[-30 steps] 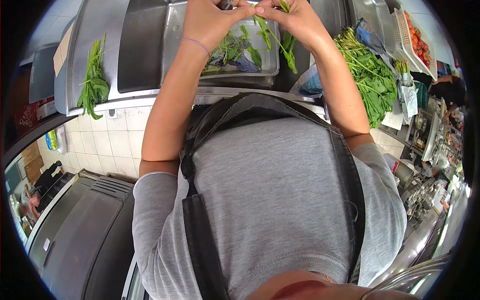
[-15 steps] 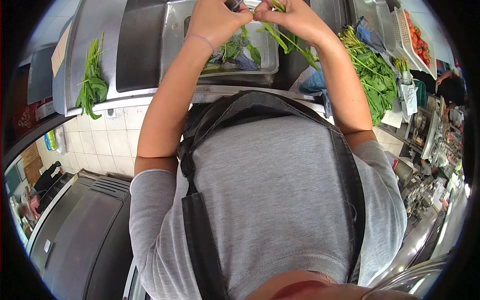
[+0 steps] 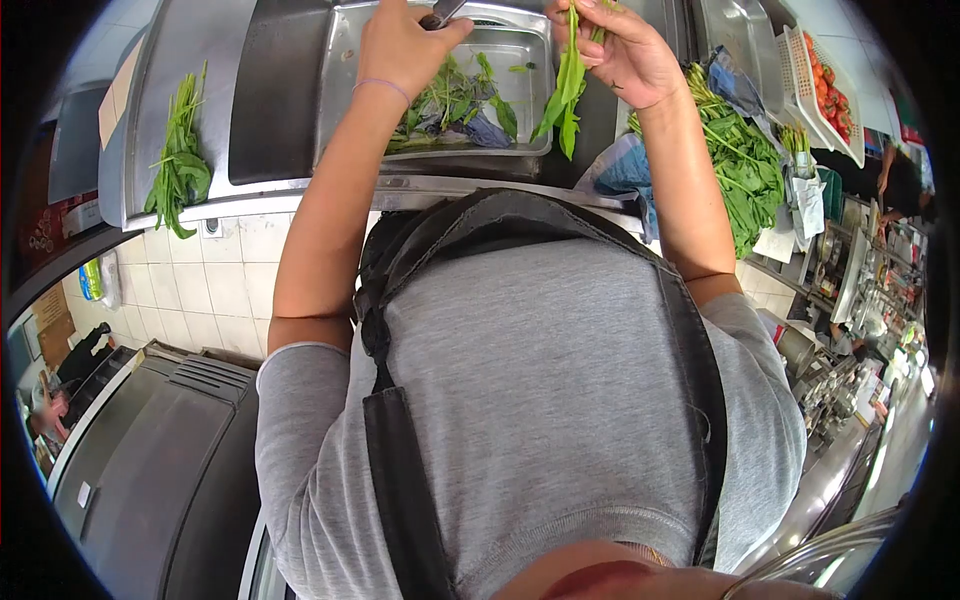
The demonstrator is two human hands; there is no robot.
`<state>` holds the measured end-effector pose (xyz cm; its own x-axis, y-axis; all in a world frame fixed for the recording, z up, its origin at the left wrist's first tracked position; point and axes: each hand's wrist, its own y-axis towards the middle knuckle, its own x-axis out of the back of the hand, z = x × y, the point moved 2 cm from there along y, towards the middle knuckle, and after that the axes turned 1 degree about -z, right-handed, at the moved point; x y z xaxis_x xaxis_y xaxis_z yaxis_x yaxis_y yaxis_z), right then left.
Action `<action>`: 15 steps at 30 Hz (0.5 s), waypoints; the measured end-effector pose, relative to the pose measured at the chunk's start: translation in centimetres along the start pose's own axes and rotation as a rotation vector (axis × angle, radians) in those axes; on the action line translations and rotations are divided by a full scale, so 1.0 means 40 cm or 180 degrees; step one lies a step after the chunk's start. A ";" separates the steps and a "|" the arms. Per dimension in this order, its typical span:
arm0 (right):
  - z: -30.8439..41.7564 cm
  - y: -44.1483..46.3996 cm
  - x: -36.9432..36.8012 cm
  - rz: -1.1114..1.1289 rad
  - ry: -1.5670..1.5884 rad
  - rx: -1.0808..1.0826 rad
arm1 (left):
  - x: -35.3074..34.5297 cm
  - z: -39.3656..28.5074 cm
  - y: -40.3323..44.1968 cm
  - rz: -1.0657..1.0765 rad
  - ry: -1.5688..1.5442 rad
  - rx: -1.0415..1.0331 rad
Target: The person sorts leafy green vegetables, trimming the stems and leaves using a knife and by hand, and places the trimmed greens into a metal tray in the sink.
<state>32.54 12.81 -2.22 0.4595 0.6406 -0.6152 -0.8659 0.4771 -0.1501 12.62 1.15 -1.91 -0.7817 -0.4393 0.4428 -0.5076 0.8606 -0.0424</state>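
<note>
My left hand [image 3: 405, 52] is closed around a small knife [image 3: 436, 18], its dark handle in the fist and a bit of blade showing at the top edge. To its right, my right hand [image 3: 632, 58] pinches a stem of leafy greens [image 3: 568, 85], with long leaves hanging down. Below and between the hands sits a metal tray [image 3: 547, 105] with loose leaves and trimmings [image 3: 450, 100] in it. A large bunch of leafy greens [image 3: 745, 170] lies beside my right forearm.
A smaller bunch of greens [image 3: 183, 165] hangs over the counter edge [image 3: 260, 200] at left. Blue wrapping [image 3: 625, 165] lies near my right forearm. A white basket [image 3: 797, 85] of tomatoes [image 3: 832, 95] stands far right. Another person [image 3: 905, 180] is at the right edge.
My hands have moved apart; before, they met over the tray. The greens in my right hand now hang down, and the left hand has shifted left with the knife.
</note>
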 end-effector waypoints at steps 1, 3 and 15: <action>0.003 0.009 -0.006 0.0089 0.0092 0.0050 | 0.012 -0.002 -0.013 -0.0036 -0.0208 0.0061; 0.005 0.029 -0.026 0.0072 0.0304 0.0159 | 0.032 0.025 -0.018 -0.0101 -0.0507 0.0009; -0.086 0.332 -0.164 -0.0394 0.0691 0.0216 | 0.423 0.317 -0.265 -0.1253 -0.1054 0.0663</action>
<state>17.34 12.88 -2.82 0.5016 0.4341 -0.7482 -0.7873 0.5876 -0.1868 0.18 -18.66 -5.32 -0.5735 -0.8040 0.1571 -0.8191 0.5605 -0.1218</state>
